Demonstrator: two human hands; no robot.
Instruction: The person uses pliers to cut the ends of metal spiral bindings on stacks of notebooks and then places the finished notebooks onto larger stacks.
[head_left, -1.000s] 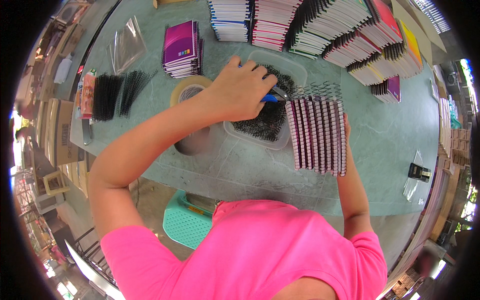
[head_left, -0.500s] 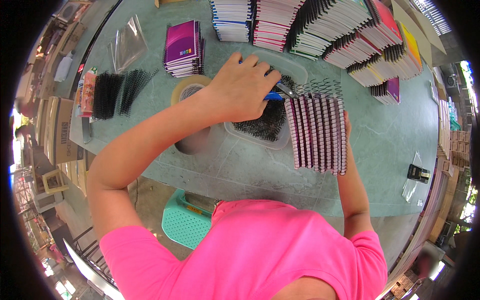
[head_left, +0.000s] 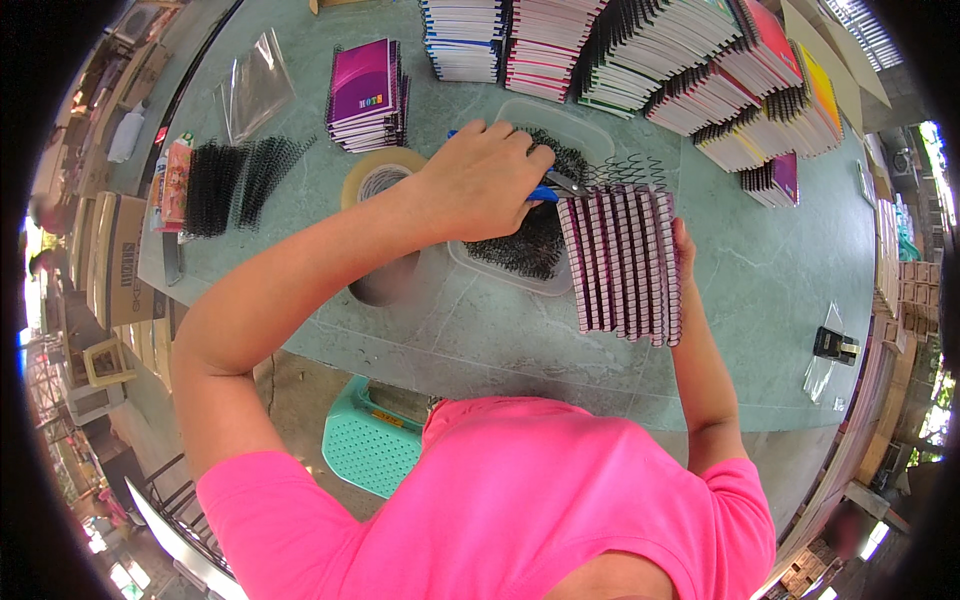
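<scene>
My left hand (head_left: 480, 180) is closed around blue-handled cutters (head_left: 543, 193). Whether they are scissors or pliers I cannot tell. Their metal jaws are at the top left corner of a bundle of spiral-bound notebooks (head_left: 620, 265), where loose coil ends (head_left: 635, 172) stick out. My right hand (head_left: 685, 250) grips this bundle from its right side, spines facing up, most of the fingers hidden behind it. Below the cutters, a clear plastic tub (head_left: 545, 287) holds a heap of black coil scraps (head_left: 520, 255).
Tall rows of spiral notebooks (head_left: 660, 50) line the far side. Purple notebooks (head_left: 362, 85) are stacked at the far left. Black coils (head_left: 215, 190), a clear plastic sleeve (head_left: 258, 85) and a tape roll (head_left: 365, 180) lie left. A green stool (head_left: 370, 445) stands below the table edge.
The notebook bundle and my right hand have shifted slightly left and tilted a little. My left hand has moved slightly left with the cutters, still at the bundle's top left corner.
</scene>
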